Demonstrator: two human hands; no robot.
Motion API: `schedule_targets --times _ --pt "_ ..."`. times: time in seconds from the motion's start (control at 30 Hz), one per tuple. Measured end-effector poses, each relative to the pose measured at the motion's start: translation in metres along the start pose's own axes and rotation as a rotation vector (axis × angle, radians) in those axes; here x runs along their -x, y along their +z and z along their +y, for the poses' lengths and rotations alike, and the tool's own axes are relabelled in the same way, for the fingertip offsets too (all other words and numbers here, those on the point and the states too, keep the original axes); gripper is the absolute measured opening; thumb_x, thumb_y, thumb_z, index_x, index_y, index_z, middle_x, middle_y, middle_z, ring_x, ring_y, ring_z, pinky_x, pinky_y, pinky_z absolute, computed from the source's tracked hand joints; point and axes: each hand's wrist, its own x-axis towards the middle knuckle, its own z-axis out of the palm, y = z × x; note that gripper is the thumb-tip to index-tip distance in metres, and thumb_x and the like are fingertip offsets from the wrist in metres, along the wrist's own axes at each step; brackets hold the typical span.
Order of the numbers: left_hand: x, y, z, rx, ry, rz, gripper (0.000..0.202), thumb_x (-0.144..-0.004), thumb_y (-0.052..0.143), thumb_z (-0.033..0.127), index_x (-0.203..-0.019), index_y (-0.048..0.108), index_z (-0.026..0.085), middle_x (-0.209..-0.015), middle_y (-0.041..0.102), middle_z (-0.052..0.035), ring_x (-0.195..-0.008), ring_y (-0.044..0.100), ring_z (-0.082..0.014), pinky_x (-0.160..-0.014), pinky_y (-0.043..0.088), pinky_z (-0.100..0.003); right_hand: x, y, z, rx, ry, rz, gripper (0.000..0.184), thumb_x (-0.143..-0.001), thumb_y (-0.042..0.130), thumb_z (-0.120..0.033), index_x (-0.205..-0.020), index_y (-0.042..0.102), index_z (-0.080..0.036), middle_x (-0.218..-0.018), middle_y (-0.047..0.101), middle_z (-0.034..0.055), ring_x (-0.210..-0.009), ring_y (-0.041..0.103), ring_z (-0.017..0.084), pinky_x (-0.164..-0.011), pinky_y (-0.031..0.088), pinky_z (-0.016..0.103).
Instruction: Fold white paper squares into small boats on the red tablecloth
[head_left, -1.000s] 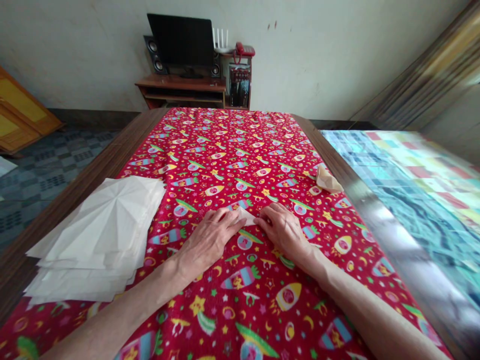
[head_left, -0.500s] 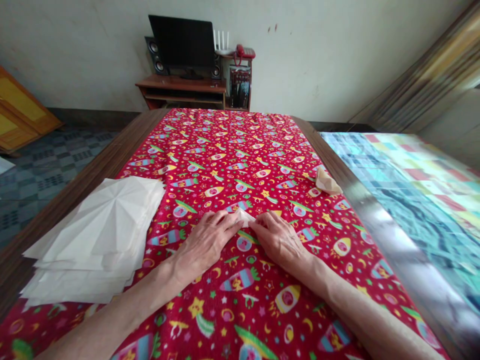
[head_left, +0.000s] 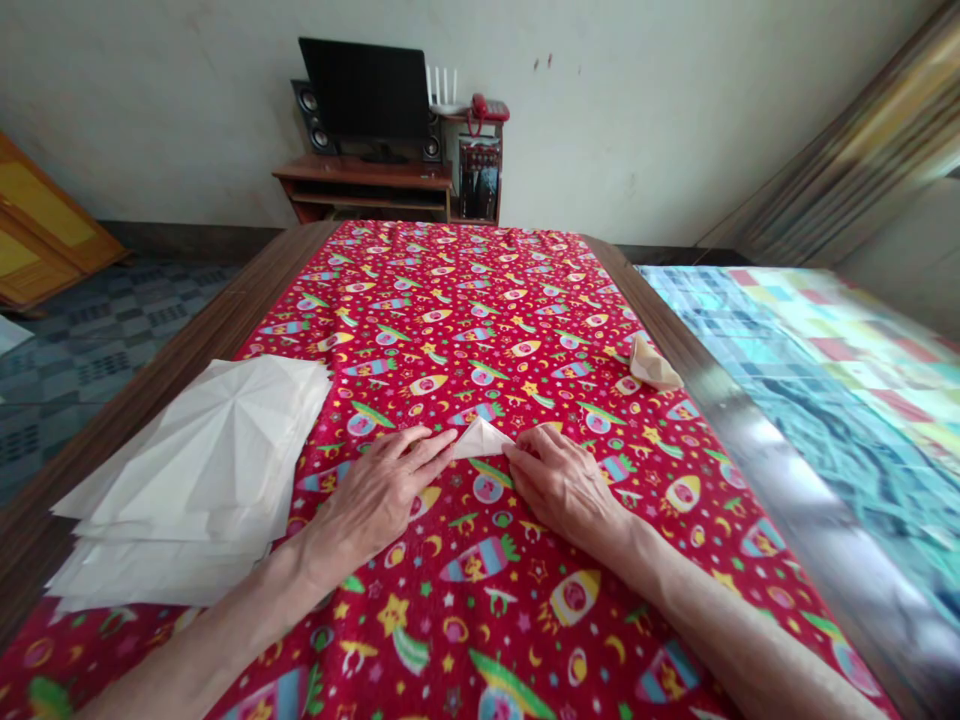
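A small white piece of folded paper [head_left: 482, 440], roughly a flat triangle, lies on the red patterned cloth [head_left: 480, 560] between my hands. My right hand [head_left: 562, 475] has its fingertips closed on the paper's right corner. Stretched out over the cloth, the fingers of my left hand [head_left: 386, 480] reach to the paper's left corner and are slightly apart. To the left is a stack of white paper sheets [head_left: 217, 450], the top one marked with creases fanning out from a point. A cream folded paper piece [head_left: 654, 364] rests near the cloth's right edge.
The cloth covers a brown wooden table [head_left: 202, 320]. A bed with a checked cover [head_left: 810, 400] stands at the right. Beyond the table, a desk [head_left: 367, 175] holds a monitor [head_left: 365, 95] and speakers, with a red telephone [head_left: 489, 108] and white router beside them.
My left hand has slid left and a little down, uncovering more of the folded paper's left side. My right hand stays at the right corner.
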Motion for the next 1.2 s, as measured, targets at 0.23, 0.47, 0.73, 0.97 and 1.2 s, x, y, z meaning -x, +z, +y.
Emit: schedule_targets --times 0.23,0.47,0.73,0.97,1.2 --pt "-0.017 0.007 0.005 0.191 -0.07 0.182 0.045 -0.082 0.04 -0.002 -0.121 0.056 0.013 -0.118 0.06 -0.0079 -0.108 0.051 -0.0207 -0.096 0.048 -0.036 -0.017 0.008 0.001 0.04 -0.049 0.054 0.026 -0.096 0.045 -0.033 -0.081 0.061 -0.018 -0.081 0.06 0.0045 -0.076 0.052 0.017 -0.065 0.041 0.03" --pt "-0.039 0.014 0.015 0.185 -0.16 0.127 0.035 -0.09 0.044 0.013 -0.123 0.052 0.017 -0.106 0.056 -0.0084 -0.097 0.052 -0.0227 -0.088 0.049 -0.04 -0.028 0.001 0.001 0.027 -0.09 -0.01 0.016 -0.095 0.048 -0.027 -0.091 0.061 -0.019 -0.087 0.061 0.0051 -0.08 0.052 0.017 -0.066 0.038 0.028" --pt "-0.04 0.013 0.013 0.269 -0.19 0.08 0.035 -0.088 0.049 0.015 -0.123 0.052 0.017 -0.106 0.053 -0.0074 -0.098 0.051 -0.022 -0.089 0.048 -0.037 -0.032 0.001 0.004 0.231 -0.305 0.032 0.016 -0.093 0.046 -0.013 -0.087 0.061 -0.015 -0.074 0.059 0.0033 -0.069 0.049 0.017 -0.07 0.038 0.034" --pt "-0.042 0.017 0.013 0.379 -0.238 0.129 0.024 -0.093 0.044 0.02 -0.112 0.059 0.018 -0.1 0.054 -0.0064 -0.093 0.055 -0.0196 -0.085 0.049 -0.034 -0.033 -0.001 -0.018 0.302 -0.181 0.076 0.017 -0.088 0.043 -0.009 -0.089 0.059 -0.014 -0.078 0.059 0.0075 -0.076 0.05 0.022 -0.091 0.033 0.049" --pt "-0.044 0.021 0.013 0.493 -0.286 0.244 0.034 -0.092 0.046 0.022 -0.126 0.052 0.019 -0.103 0.055 -0.0076 -0.095 0.057 -0.0194 -0.086 0.049 -0.033 -0.032 0.005 -0.012 0.278 -0.148 0.094 0.009 -0.087 0.051 -0.012 -0.084 0.059 -0.015 -0.082 0.057 0.0072 -0.078 0.049 0.021 -0.063 0.037 0.034"
